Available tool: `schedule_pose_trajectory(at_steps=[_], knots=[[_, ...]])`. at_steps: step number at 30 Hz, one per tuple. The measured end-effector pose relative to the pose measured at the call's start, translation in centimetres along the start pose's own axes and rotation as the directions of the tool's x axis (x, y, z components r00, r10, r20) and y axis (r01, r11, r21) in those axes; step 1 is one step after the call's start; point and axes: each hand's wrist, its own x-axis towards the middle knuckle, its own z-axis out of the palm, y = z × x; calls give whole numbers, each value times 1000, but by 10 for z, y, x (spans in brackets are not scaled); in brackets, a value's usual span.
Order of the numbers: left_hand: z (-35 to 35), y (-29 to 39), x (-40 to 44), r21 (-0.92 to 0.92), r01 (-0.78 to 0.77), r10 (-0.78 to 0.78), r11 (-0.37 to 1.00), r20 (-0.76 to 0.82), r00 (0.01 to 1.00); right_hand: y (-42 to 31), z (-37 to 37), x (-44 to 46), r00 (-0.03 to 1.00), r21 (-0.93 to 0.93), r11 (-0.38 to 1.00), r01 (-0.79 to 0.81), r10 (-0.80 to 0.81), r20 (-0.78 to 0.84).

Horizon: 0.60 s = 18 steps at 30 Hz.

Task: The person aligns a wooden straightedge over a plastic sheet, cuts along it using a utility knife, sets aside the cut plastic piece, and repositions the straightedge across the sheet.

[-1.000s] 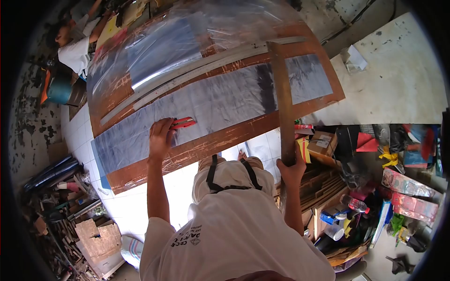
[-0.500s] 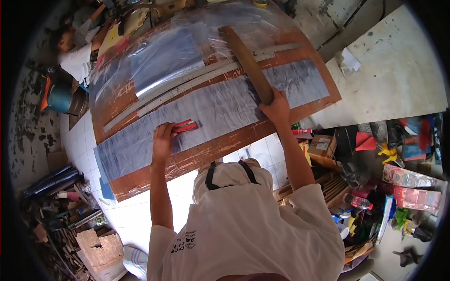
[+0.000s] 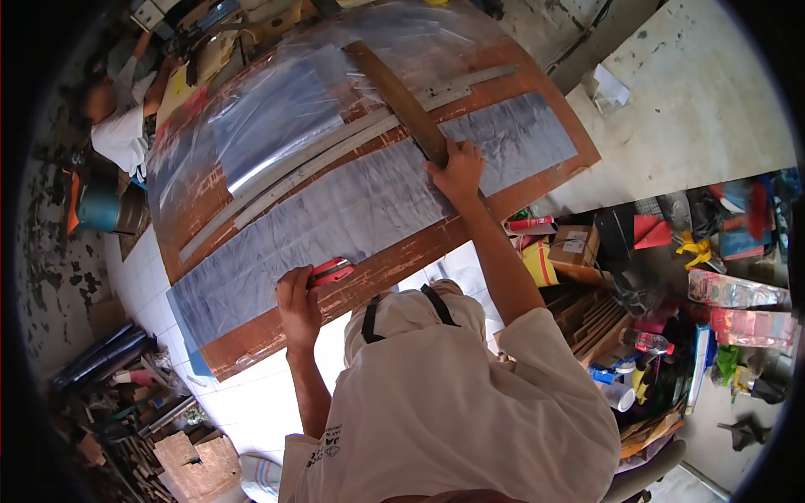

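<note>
My left hand [image 3: 299,303] is closed around a red utility knife [image 3: 332,272], at the near edge of a long grey streaked sheet [image 3: 352,197]. Whether the blade is out, I cannot tell. Fingers of my right hand [image 3: 459,170] wrap around the near end of a flat brown wooden strip [image 3: 399,99]. The strip lies slantwise across the sheet and reaches over two thin pale straight bars [image 3: 310,158]. Beneath everything is a worn brown board [image 3: 251,352].
Clear plastic film [image 3: 285,109] covers the board's far side. A large pale panel [image 3: 704,101] adjoins on the right. Cardboard boxes [image 3: 575,246] and mixed clutter lie at lower right; scrap wood [image 3: 197,465] lies at lower left. Another person [image 3: 122,138] is at upper left.
My left hand has brought the knife from mid-sheet toward the near edge. My right hand and the wooden strip have shifted left. The whole view has also moved slightly.
</note>
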Motion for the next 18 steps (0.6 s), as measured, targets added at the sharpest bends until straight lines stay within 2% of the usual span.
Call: schedule_pose_trajectory(at_steps=[3, 5, 6, 8, 9, 10, 11, 12, 13, 14, 15, 16, 17, 18], knots=[[0, 18, 7, -31, -59, 60, 998, 19, 998, 4, 4, -9, 996, 47, 997, 65, -62, -65], [-1, 36, 17, -11, -90, 91, 996, 45, 995, 5, 4, -14, 974, -39, 984, 172, -176, -139], [-3, 50, 24, -33, -168, 171, 985, 93, 981, 2, -1, -18, 975, -40, 985, 167, -171, -139], [-1, 70, 33, -81, -317, 326, 945, 167, 931, -15, -27, -27, 930, 124, 938, 323, -290, -228], [1, 78, 36, -79, -315, 325, 946, 168, 931, -24, -47, -38, 962, 394, 887, 240, -271, 23], [3, 86, 39, -92, -433, 442, 897, 225, 868, -32, -69, -57, 914, 610, 789, 76, -299, 274], [6, 93, 42, -113, -542, 551, 832, 280, 787, -36, -88, -75, 761, 723, 669, -172, -376, 529], [10, 98, 46, -113, -542, 550, 833, 283, 786, -36, -107, -90, 531, 718, 540, -439, -489, 692], [14, 102, 51, -175, -623, 646, 763, 262, 717, -32, -130, -101, 252, 634, 453, -627, -652, 715], [20, 108, 57, -233, -694, 732, 681, 232, 641, -41, -154, -109, 145, 613, 656, -440, -622, 769], [24, 118, 63, -236, -695, 734, 679, 231, 638, -35, -164, -119, 83, 651, 612, -449, -696, 713], [27, 129, 70, -290, -713, 769, 639, 219, 600, -30, -174, -123, -96, 486, 757, -437, -576, 811], [33, 138, 75, -344, -726, 802, 595, 204, 561, -9, -167, -150, 46, 529, 658, -536, -603, 797], [43, 145, 76, -358, -742, 822, 567, 186, 538, -1, -176, -156, 53, 437, 631, -641, -531, 846]])
